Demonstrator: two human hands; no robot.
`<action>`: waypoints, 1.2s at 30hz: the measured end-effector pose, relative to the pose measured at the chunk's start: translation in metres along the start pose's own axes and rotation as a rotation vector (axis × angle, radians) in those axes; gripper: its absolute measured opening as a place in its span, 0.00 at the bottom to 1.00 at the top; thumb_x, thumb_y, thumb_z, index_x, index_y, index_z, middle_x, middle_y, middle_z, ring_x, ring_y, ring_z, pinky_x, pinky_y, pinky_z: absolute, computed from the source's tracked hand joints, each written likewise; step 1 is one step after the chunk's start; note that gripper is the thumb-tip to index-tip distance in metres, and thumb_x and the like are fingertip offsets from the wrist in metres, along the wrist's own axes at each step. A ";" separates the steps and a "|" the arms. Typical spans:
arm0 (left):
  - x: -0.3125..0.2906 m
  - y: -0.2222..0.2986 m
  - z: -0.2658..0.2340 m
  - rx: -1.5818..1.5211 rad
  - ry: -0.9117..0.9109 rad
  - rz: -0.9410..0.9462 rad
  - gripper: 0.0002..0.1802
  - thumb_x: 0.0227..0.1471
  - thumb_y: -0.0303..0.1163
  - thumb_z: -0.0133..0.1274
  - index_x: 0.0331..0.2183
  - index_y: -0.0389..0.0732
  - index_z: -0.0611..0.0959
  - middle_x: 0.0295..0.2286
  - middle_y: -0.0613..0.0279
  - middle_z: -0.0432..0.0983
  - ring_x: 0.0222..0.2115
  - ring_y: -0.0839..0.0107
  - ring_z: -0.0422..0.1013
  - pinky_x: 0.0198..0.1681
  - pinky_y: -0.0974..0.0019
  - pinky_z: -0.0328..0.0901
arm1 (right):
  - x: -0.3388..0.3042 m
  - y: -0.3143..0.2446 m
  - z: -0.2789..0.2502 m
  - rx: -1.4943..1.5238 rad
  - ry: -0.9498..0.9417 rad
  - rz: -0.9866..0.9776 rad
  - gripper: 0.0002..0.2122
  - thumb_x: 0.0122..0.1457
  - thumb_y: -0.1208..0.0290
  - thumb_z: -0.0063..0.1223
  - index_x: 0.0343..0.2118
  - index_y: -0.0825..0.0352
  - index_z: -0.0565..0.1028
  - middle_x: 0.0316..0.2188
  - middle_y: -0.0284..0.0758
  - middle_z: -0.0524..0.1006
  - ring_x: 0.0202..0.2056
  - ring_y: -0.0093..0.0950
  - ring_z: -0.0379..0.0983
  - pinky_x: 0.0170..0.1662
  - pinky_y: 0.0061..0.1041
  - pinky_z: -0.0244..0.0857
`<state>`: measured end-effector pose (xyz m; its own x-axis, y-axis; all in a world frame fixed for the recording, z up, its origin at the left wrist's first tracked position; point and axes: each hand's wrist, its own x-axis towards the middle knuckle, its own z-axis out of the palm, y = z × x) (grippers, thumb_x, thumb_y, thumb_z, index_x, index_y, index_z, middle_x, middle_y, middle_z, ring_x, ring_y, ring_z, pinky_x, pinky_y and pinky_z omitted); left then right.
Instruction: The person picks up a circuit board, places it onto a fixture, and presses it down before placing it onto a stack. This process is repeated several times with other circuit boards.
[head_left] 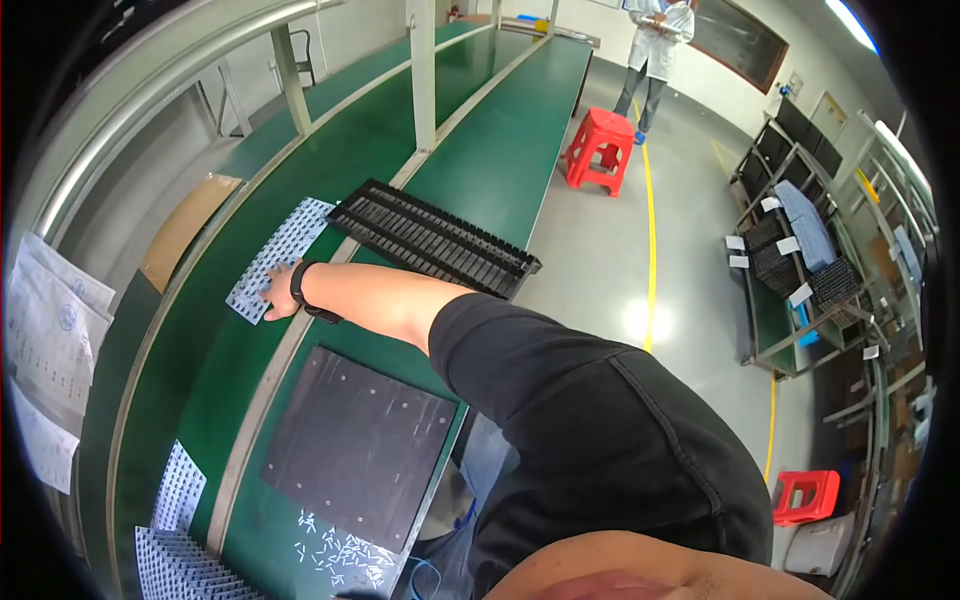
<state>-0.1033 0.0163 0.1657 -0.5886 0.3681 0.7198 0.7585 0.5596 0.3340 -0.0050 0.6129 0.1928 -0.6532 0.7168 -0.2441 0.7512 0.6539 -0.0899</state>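
Observation:
My right arm, in a black short sleeve, reaches left across the green bench. My right hand (281,291), with a black band at the wrist, lies on a pale blue-white perforated panel (290,238). Its fingers look spread over the panel's near part, without closing round it. The panel's far end lies beside a long black slotted rack (435,235), which passes beyond my forearm. Nearer than my arm is a dark square board (360,440) dotted with small fasteners. Small white stick-like pieces (345,555) are scattered by its near edge. My left hand is out of view.
Another pale panel (180,488) and a ridged pale stack (185,565) lie at the near left. A metal rail (250,430) divides the bench. Upright posts (422,80) rise beyond. Red stools (600,150), a loaded shelf cart (800,250) and a person in a white coat (660,45) are rightward.

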 end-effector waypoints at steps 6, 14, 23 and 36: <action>0.014 -0.025 -0.043 -0.324 -0.168 -0.244 0.20 0.57 0.38 0.62 0.32 0.26 0.85 0.24 0.44 0.81 0.25 0.57 0.76 0.30 0.56 0.71 | -0.087 -0.039 -0.048 0.114 0.045 -0.233 0.40 0.64 0.38 0.47 0.69 0.66 0.60 0.67 0.50 0.63 0.66 0.52 0.59 0.67 0.46 0.56; 0.063 -0.071 -0.188 -0.880 -0.030 -0.724 0.17 0.64 0.32 0.54 0.49 0.31 0.81 0.45 0.51 0.80 0.42 0.65 0.76 0.50 0.61 0.71 | -0.353 -0.166 -0.092 0.825 -0.807 -0.960 0.25 0.70 0.65 0.53 0.65 0.73 0.66 0.61 0.43 0.73 0.59 0.29 0.71 0.62 0.31 0.65; 0.144 -0.215 -0.152 -0.451 0.089 -0.703 0.42 0.47 0.18 0.62 0.63 0.26 0.66 0.54 0.48 0.75 0.53 0.64 0.72 0.53 0.66 0.68 | -0.335 -0.359 0.038 1.206 -0.363 -0.688 0.38 0.66 0.71 0.54 0.71 0.76 0.44 0.73 0.53 0.45 0.74 0.42 0.42 0.72 0.31 0.44; 0.152 -0.358 -0.088 -0.594 -0.035 -1.026 0.42 0.47 0.19 0.59 0.65 0.44 0.68 0.58 0.58 0.72 0.56 0.56 0.69 0.49 0.37 0.64 | -0.294 -0.463 0.035 0.898 -0.137 -0.644 0.49 0.57 0.67 0.56 0.68 0.84 0.32 0.71 0.64 0.34 0.74 0.50 0.34 0.74 0.30 0.37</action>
<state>-0.4399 -0.1935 0.2088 -0.9976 -0.0260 -0.0636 -0.0672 0.1758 0.9821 -0.1575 0.0905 0.2720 -0.9713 0.2378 -0.0003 0.1085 0.4418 -0.8905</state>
